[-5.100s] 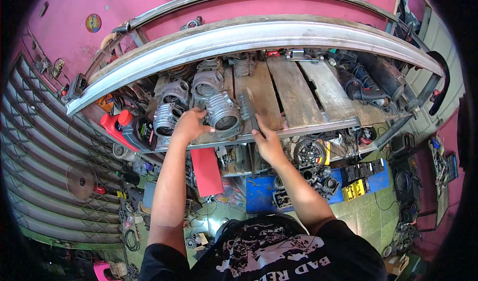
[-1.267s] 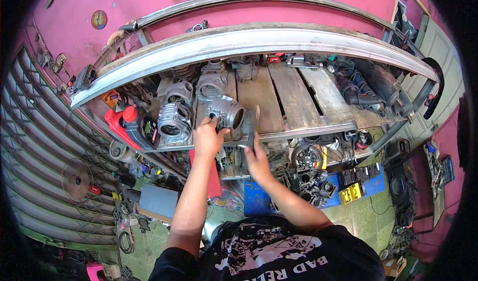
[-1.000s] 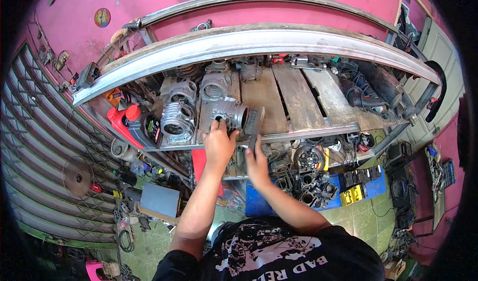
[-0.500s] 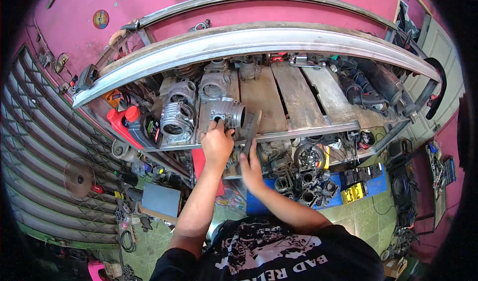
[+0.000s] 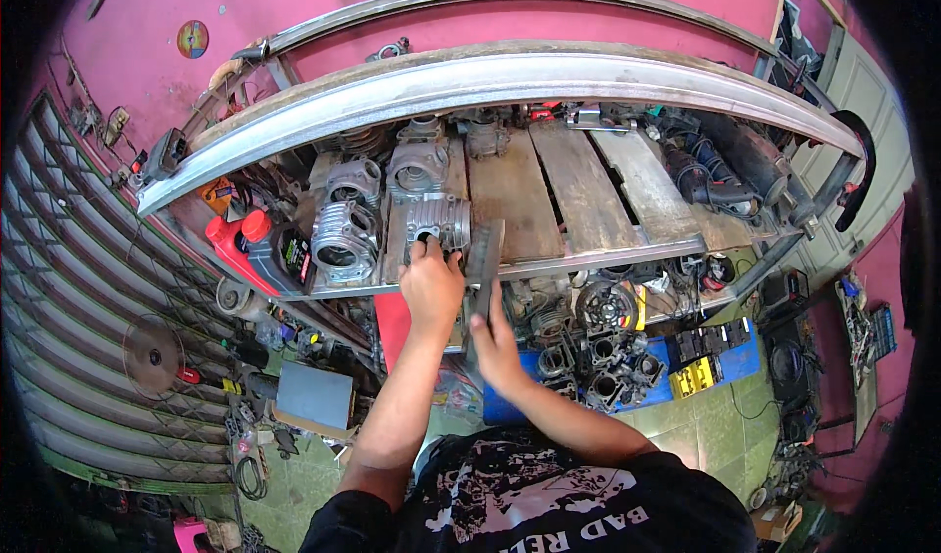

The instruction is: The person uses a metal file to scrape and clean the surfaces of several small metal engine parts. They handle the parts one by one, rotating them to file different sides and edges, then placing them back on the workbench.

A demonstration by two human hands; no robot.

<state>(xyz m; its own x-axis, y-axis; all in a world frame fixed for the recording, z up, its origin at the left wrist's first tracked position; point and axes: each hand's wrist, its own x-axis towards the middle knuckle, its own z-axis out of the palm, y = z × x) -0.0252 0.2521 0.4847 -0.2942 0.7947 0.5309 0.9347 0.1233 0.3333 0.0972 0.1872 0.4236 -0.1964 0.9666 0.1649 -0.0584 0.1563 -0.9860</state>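
A finned metal engine cylinder [image 5: 438, 222] lies on the front of the wooden shelf. My left hand [image 5: 431, 283] grips its near side, with fingertips curled at an opening in it. In my right hand [image 5: 495, 347] is a long dark brush [image 5: 484, 264], apparently a wire brush, held upright by its handle. The bristle end is against or very close to the cylinder's right end, which it hides. Left of the cylinder stand another finned engine casting [image 5: 345, 242] and a smaller one [image 5: 354, 181] behind it. A further grey casting [image 5: 417, 168] sits just beyond the cylinder.
Red and dark oil bottles [image 5: 260, 249] stand at the shelf's left end. Power tools [image 5: 720, 175] lie at its right. A metal rail [image 5: 510, 71] crosses above the shelf. Below are several engine parts [image 5: 608, 367] on a blue surface [image 5: 505, 401] and a yellow case [image 5: 697, 375].
My right hand and the brush have shifted slightly left and downward. The brush now covers the cylinder's open right end, which showed before. My left hand keeps its grip.
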